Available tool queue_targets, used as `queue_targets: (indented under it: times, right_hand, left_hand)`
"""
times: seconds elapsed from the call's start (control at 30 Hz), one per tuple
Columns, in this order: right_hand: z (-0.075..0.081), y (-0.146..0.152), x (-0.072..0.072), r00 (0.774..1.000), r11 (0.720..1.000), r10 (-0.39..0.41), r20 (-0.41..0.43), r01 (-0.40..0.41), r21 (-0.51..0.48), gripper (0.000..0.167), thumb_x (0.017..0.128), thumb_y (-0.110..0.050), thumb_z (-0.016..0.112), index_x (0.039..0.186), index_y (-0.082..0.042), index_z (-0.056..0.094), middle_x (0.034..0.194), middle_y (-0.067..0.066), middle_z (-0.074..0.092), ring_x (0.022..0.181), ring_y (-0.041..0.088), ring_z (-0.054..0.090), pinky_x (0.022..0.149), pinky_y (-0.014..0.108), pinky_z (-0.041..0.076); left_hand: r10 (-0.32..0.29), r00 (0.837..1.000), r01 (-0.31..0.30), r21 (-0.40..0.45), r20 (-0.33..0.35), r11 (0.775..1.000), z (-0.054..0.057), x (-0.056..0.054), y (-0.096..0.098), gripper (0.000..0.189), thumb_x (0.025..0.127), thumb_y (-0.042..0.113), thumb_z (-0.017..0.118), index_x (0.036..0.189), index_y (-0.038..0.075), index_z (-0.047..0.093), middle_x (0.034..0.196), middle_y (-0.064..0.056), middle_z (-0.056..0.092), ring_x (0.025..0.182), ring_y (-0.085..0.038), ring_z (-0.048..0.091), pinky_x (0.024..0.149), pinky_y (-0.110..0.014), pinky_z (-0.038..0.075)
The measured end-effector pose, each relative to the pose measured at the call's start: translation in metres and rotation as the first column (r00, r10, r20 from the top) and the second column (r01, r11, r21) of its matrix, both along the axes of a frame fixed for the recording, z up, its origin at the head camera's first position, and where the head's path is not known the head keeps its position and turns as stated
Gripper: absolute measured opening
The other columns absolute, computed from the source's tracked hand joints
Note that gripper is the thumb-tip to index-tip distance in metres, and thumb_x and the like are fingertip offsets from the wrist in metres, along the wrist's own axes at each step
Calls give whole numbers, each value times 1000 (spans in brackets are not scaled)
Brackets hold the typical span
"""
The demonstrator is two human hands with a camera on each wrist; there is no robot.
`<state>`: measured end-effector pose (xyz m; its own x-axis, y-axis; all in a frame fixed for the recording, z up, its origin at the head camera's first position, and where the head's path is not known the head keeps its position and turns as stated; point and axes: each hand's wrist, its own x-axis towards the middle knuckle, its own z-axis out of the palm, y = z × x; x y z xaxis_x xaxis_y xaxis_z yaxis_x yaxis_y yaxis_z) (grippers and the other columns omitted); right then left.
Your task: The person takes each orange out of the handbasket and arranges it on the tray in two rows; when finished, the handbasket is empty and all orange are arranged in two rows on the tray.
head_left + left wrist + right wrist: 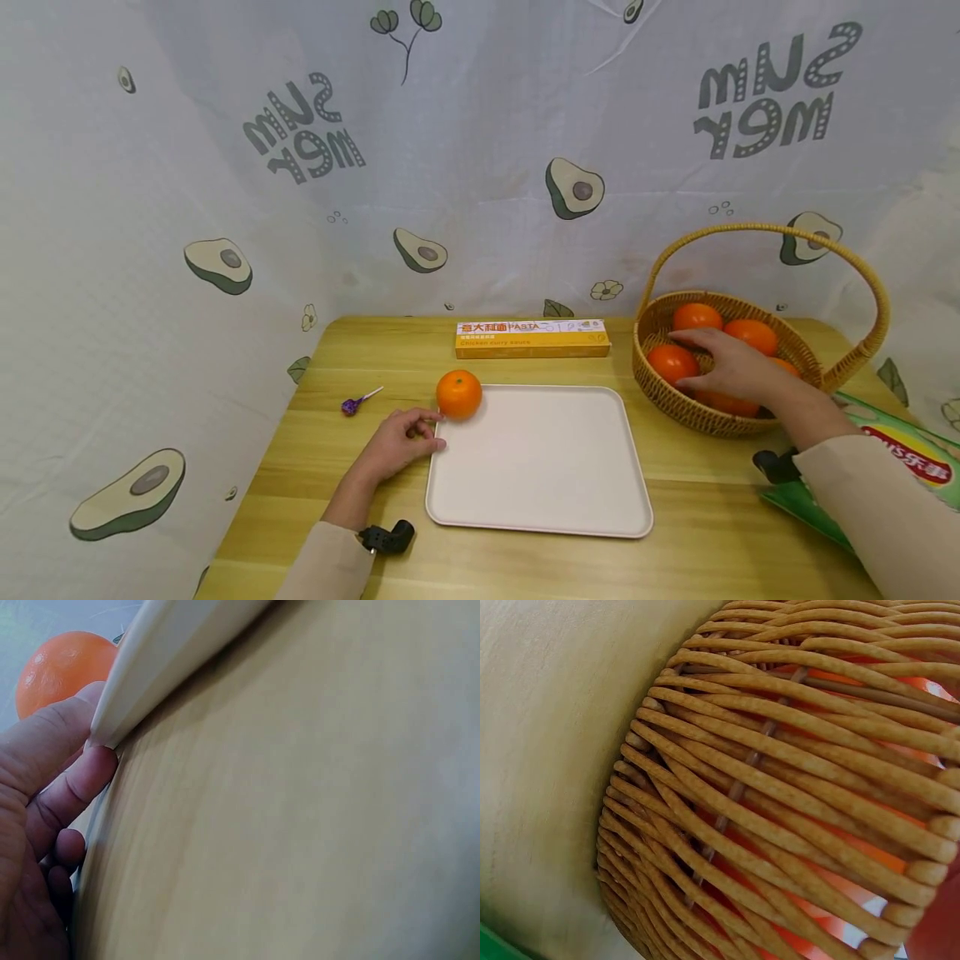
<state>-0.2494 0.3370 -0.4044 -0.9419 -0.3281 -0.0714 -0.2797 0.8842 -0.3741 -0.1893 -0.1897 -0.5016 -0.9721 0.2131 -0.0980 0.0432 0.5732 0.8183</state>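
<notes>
My left hand [402, 444] pinches the left rim of a white rectangular tray [542, 458], as the left wrist view shows with thumb and finger at its edge. An orange [459, 394] sits on the tray's back left corner, just beyond those fingers. Over on the right, my right hand [731, 364] reaches into a wicker basket [678, 406] that holds several round orange-red fruits. Its thumb and fingers are spread about the front-left fruit [670, 365]. The right wrist view shows the basket's woven side [780, 772], and that hand's fingertips are hidden there.
A yellow and white pasta box [532, 339] lies behind the tray. Left of the tray is a purple-wrapped lollipop [351, 407]. A green chip bag [911, 454] lies under the right forearm. The basket's tall handle [765, 227] arches above it, and a printed curtain hangs behind the table.
</notes>
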Motion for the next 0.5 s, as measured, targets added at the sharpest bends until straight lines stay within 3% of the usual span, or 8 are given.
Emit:
queue_targets:
  times: [0.23,0.5]
  right_hand:
    - [-7,-1,-8,1000,1000,4,22,-4,20,80,85,-34,83,148,-1,47,149,33,43,133,52,43,106,72,36]
    - [-11,-2,-6,999,1000,9,43,-10,21,76,86,-30,81,147,1,47,145,31,49,126,49,50,104,71,38]
  left_hand:
    - [-1,1000,1,10,-4,1000,1,0,1,32,85,26,83,115,18,73,85,8,67,90,-16,49,82,-30,36]
    - [0,1000,1,8,-5,1000,0,0,0,32,85,25,83,114,19,73,85,9,67,90,-15,49,83,-29,36]
